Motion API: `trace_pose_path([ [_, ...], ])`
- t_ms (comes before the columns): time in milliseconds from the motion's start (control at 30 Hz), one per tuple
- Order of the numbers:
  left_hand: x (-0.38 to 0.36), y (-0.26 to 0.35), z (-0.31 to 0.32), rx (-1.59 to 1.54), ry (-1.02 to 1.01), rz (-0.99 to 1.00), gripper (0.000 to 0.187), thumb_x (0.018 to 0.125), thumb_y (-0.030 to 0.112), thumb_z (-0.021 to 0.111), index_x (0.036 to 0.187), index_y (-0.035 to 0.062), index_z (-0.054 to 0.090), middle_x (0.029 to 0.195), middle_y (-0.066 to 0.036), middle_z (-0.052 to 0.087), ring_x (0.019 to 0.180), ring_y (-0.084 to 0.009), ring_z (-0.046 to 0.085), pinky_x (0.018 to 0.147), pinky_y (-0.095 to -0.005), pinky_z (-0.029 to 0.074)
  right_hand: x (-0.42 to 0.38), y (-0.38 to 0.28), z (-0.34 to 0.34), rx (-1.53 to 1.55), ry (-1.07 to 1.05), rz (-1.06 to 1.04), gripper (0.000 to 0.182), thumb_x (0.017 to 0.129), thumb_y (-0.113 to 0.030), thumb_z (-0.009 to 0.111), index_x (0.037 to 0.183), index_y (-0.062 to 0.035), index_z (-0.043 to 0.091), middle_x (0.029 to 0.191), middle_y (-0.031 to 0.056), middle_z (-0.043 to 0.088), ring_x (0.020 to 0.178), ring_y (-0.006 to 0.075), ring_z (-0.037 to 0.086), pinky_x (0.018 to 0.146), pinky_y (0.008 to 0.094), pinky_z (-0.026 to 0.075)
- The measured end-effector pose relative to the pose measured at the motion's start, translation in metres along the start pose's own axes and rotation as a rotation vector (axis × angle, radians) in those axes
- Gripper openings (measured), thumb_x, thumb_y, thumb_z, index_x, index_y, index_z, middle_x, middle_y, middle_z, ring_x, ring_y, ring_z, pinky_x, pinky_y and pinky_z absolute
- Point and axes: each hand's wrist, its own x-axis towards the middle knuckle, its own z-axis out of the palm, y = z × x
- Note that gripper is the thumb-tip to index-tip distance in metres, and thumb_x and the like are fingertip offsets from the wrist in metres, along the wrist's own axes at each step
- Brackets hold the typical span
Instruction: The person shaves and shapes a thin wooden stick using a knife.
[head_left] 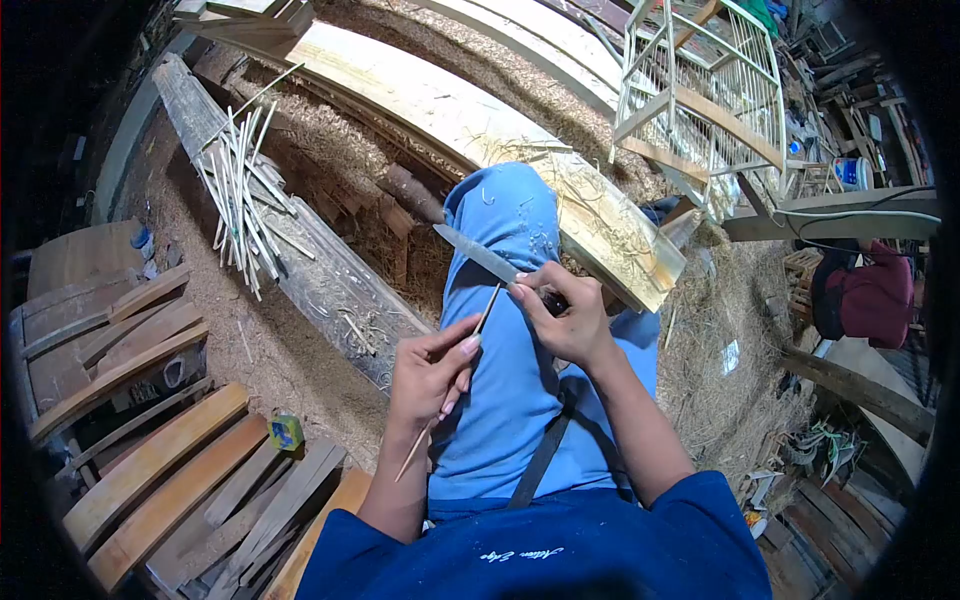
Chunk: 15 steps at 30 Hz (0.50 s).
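Note:
My left hand is closed round a thin wooden stick, whose lower end sticks out below the fingers while its upper end slants up to the knife. In my right hand is a knife, its long pale blade pointing up and left over my blue-trousered knee. The upper end of the stick meets or nearly meets the blade by my right fingers; exact contact is too small to tell. Most of the knife's handle is hidden in my grip.
Several thin pale sticks lie piled on a weathered plank to the left. A wide light board with shavings runs behind my knee. A wooden cage stands at the back right. Curved wood pieces are stacked lower left.

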Motion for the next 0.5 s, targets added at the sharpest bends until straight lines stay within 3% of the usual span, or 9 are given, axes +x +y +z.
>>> trace_pose_path([
  [67,-0.009,-0.002,-0.001,0.003,0.012,0.017,0.031,0.097,0.009,0.067,0.125,-0.0019,0.067,0.058,-0.002,0.059,0.036,-0.0028,0.041,0.033,-0.0198,0.028,-0.002,-0.006,-0.003,-0.062,-0.013,0.052,0.016,0.091,-0.016,0.074,0.095,-0.0015,0.067,0.079,0.0119,0.074,0.066,0.0231,0.072,0.059,0.0325,0.053],
  [100,-0.014,-0.001,-0.001,0.009,0.026,0.039,0.03,0.097,0.009,0.067,0.125,-0.0013,0.068,0.058,-0.001,0.059,0.037,-0.0029,0.042,0.034,-0.0201,0.029,-0.004,-0.007,-0.001,-0.061,-0.012,0.048,0.016,0.091,-0.016,0.074,0.095,-0.0015,0.067,0.079,0.0119,0.074,0.066,0.0231,0.072,0.059,0.0325,0.053],
  [167,-0.024,0.003,0.005,0.058,0.028,0.062,0.029,0.097,0.01,0.067,0.124,-0.0002,0.069,0.058,-0.001,0.059,0.037,-0.0031,0.043,0.034,-0.0206,0.03,-0.007,-0.008,0.004,0.232,0.172,0.302,0.018,0.096,-0.018,0.07,0.104,-0.0024,0.066,0.069,0.001,0.066,0.056,0.0104,0.061,0.051,0.0264,0.045],
  [200,-0.028,0.005,0.009,0.107,0.027,0.073,0.028,0.097,0.01,0.067,0.124,0.0008,0.069,0.057,-0.001,0.059,0.038,-0.0033,0.043,0.035,-0.0211,0.031,-0.007,-0.013,0.002,0.449,0.186,0.396,0.02,0.101,-0.022,0.065,0.109,-0.0036,0.064,0.063,-0.0079,0.052,0.053,0.0005,0.044,0.046,0.0207,0.031],
  [333,-0.043,0.008,0.025,0.192,-0.048,0.134,0.027,0.098,0.012,0.066,0.123,0.0025,0.071,0.058,-0.001,0.06,0.039,-0.0034,0.045,0.036,-0.0212,0.032,-0.017,-0.043,-0.014,0.734,0.102,0.575,0.027,0.1,-0.03,0.067,0.101,-0.0031,0.066,0.06,-0.0083,0.046,0.046,-0.0003,0.034,0.041,0.0222,0.02],
  [433,-0.047,0.005,0.034,0.222,-0.061,0.16,0.026,0.099,0.014,0.066,0.122,0.0028,0.071,0.058,-0.001,0.06,0.039,-0.0032,0.045,0.036,-0.021,0.032,-0.029,-0.05,-0.023,0.889,0.03,0.546,0.027,0.1,-0.029,0.067,0.095,-0.0025,0.067,0.059,-0.0084,0.046,0.044,-0.0002,0.033,0.041,0.0219,0.02],
  [500,-0.05,0.004,0.037,0.232,-0.077,0.175,0.027,0.098,0.014,0.067,0.122,0.0029,0.071,0.058,-0.001,0.06,0.04,-0.0031,0.046,0.036,-0.0206,0.032,-0.033,-0.051,-0.027,0.866,0.006,0.54,0.029,0.101,-0.029,0.065,0.095,0.0,0.067,0.051,-0.0047,0.046,0.039,0.0037,0.036,0.038,0.0232,0.025],
])
